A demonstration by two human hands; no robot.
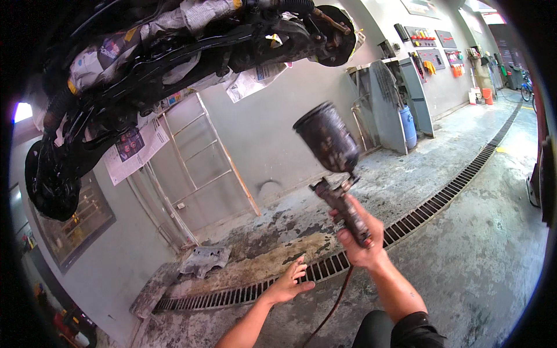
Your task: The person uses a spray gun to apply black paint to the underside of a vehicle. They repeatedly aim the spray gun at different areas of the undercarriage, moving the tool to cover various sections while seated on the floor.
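Note:
My right hand [362, 243] grips a dark, paint-smeared spray gun [343, 213], held upright in the middle right, with a black cup [326, 137] on top and a hose [339, 298] hanging below. My left hand [290, 281] is raised at the lower middle, fingers apart, holding nothing, a short way left of the gun. Across the upper left, a raised vehicle's glossy black underside part [194, 74] is partly wrapped in newspaper [129, 148], some of it hanging down.
A metal ladder [214, 151] leans on the wall. A drain grate [447, 191] crosses the floor. A metal plate [205, 260] lies beside it. Grey panels [371, 113], a blue drum [408, 124], tool boards [432, 58], an orange bucket [488, 97] and a bicycle [527, 91] stand or hang further right.

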